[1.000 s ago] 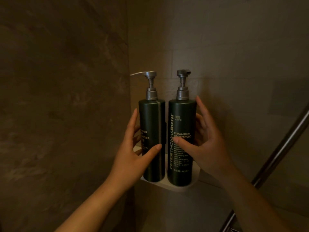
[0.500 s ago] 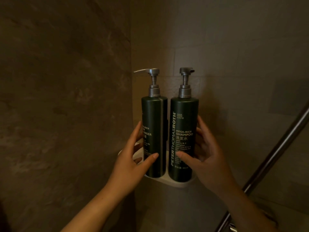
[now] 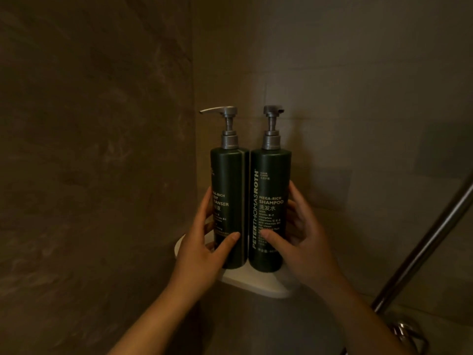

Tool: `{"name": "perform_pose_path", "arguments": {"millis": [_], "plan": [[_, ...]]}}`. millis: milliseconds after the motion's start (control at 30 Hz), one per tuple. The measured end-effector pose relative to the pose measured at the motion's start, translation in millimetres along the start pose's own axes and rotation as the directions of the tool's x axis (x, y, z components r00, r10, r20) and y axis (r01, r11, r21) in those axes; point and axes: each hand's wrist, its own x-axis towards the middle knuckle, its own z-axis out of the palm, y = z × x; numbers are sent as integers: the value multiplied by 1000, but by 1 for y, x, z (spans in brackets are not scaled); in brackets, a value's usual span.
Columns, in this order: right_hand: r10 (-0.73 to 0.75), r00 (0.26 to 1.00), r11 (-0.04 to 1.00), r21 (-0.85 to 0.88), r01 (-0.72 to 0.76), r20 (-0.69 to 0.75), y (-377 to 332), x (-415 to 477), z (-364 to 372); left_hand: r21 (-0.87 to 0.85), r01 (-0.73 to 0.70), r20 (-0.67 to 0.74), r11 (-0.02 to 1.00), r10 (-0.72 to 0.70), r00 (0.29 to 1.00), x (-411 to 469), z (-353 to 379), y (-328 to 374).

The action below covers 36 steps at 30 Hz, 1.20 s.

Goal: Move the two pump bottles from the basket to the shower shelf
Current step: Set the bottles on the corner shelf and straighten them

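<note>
Two dark green pump bottles with grey pumps stand upright, side by side and touching, on a small white corner shelf (image 3: 258, 285) in the shower. My left hand (image 3: 202, 249) wraps the lower part of the left bottle (image 3: 230, 180), labelled body cleanser, thumb on its front. My right hand (image 3: 302, 242) grips the lower part of the right bottle (image 3: 271, 180), labelled shampoo. The left pump spout points left toward the wall; the right spout points right. No basket is in view.
Dark stone-tiled walls meet in the corner right behind the bottles. A metal rail (image 3: 425, 249) runs diagonally at the right, ending at a chrome fitting (image 3: 407, 334) in the lower right corner.
Both hands have slid down the bottles from mid-height to the lower part. The bottles stay on the shelf, now standing straighter and closer into the corner.
</note>
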Motion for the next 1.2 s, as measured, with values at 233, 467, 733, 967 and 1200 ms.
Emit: {"name": "perform_pose_path", "arguments": {"millis": [233,467,733,967,1200], "plan": [[-14,990,999,-51,7,-143,14,5,21,-62,9,-89,998,-14,996,19,-1,-19],[-7,979,993,-118,-18,-203,19,6,30,-113,34,-54,993,-40,998,20,-5,-35],[47,982,998,-31,-53,-185,20,4,24,-150,68,-37,986,-74,997,19,-12,-42],[44,975,998,-23,-51,-219,20,3,24,-171,83,26,982,-80,996,21,-16,-46],[11,982,987,-156,-41,-188,23,0,28,-138,42,-8,990,-44,999,20,-13,-44]]}}
